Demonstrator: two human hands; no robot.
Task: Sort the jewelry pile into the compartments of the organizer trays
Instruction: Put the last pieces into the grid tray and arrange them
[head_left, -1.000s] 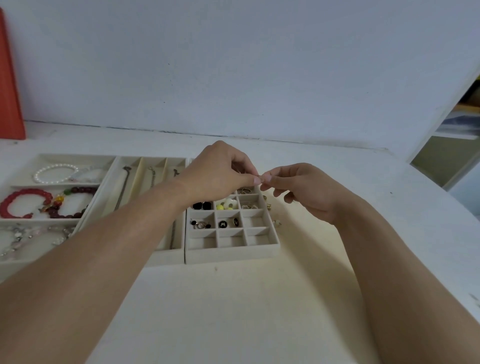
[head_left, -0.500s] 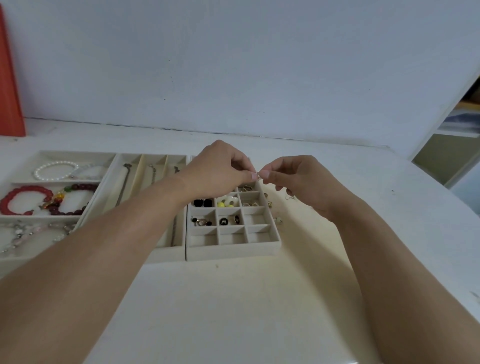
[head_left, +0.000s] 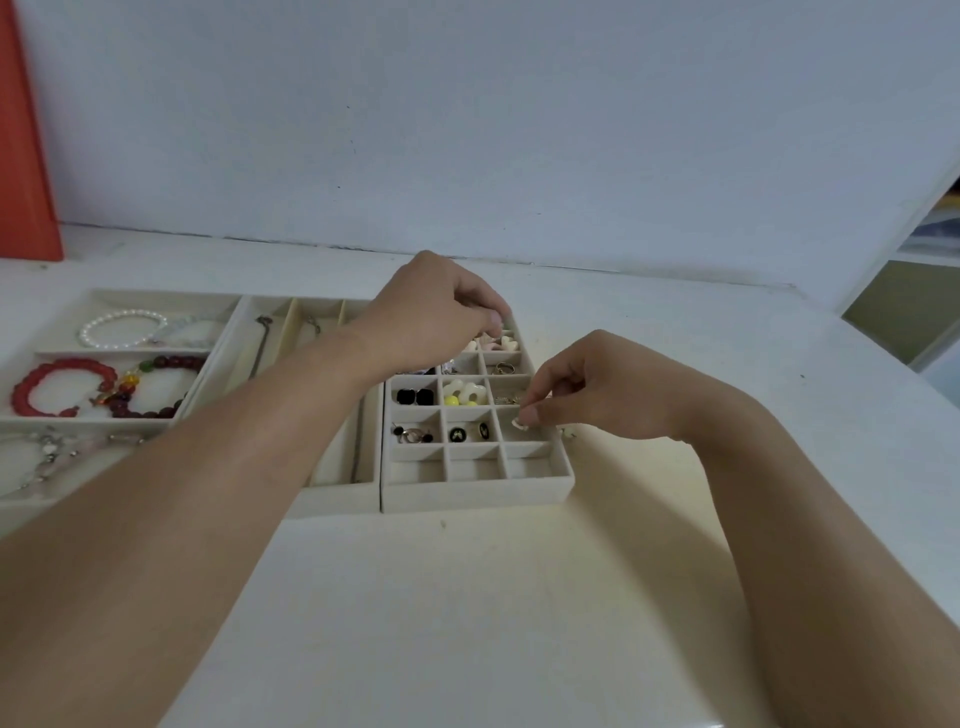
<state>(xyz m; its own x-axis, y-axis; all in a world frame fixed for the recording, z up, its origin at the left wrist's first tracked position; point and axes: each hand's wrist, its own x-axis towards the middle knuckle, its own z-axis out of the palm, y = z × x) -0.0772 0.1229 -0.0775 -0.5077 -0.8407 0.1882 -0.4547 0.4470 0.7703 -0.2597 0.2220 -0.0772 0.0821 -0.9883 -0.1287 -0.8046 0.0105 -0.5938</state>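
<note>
**Two hands over the grid tray, each with fingertips pinched**

The right hand (head_left: 597, 387) pinches a small pale piece (head_left: 519, 424) between thumb and forefinger, knuckles up, fingertips aimed down and left into the right-column compartment of the small-grid tray (head_left: 478, 491), second row from its near edge. The piece is too small to give a long axis or heading. The left hand (head_left: 434, 312) hovers over the tray's far rows with fingertips drawn together (whether it grips anything cannot be told). Both forearms run up from the near edge of the view.

In the grid lie black studs (head_left: 415, 397), a white flower earring (head_left: 464, 393) and a gold ring (head_left: 504, 368). To the left sits a long-slot tray (head_left: 337, 499), its slots running away from the viewer, with a chain (head_left: 258, 345) lengthwise inside. Farther left, a wide tray (head_left: 171, 423) holds a pearl bracelet (head_left: 122, 328) and a red bead bracelet (head_left: 62, 387).
</note>
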